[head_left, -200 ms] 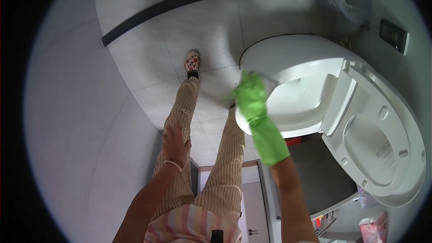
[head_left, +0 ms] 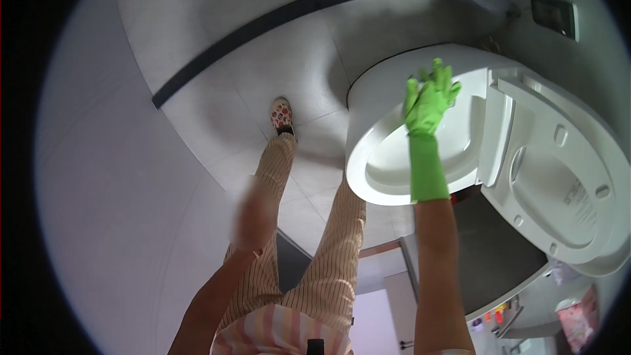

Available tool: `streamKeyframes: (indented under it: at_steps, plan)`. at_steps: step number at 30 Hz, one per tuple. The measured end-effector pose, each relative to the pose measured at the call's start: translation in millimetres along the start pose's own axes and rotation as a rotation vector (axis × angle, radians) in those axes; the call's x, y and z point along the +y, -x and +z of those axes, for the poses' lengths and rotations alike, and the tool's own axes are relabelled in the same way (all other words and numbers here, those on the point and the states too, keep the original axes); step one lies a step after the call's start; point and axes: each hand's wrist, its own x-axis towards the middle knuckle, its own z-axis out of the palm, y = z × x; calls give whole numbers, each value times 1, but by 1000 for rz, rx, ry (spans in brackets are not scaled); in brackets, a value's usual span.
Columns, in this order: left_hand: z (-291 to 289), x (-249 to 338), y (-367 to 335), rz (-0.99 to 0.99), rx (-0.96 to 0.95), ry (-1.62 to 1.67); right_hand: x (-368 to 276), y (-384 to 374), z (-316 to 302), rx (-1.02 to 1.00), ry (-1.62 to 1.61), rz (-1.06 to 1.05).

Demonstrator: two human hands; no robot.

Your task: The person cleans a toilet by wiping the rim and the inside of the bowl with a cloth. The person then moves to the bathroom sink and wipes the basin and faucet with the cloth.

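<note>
At the far rim of the white toilet, right of the legs in the head view, the right hand lies fingers splayed, unclenched, its long green glove presumably shielding skin; whether anything's pinned beneath, I can't tell. Seat tipped right back, leaving that rim bare to reach! Over the striped trousers, the bare left hand blurs, its fingers unreadable.

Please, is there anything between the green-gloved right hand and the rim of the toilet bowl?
Nothing clearly visible blocks the way: the right hand is over the rim, and the seat is raised clear of it. What lies beneath the palm is hidden.
</note>
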Motion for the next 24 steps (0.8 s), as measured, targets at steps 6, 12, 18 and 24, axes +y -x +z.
streamKeyframes:
  at_steps: [6, 12, 18, 24]
  plan:
    - [-3, -24, -8, -10, -120, -173, 49, -42, 9, 292, 28, 421]
    - [9, -28, -3, 120, -98, -201, 22, -19, 29, 438, -281, 464]
    - [9, -28, 11, 38, -179, -337, -92, 81, -7, -26, -157, 326]
    - [20, -12, 23, 222, -67, -351, -93, 199, -7, -112, -280, 40]
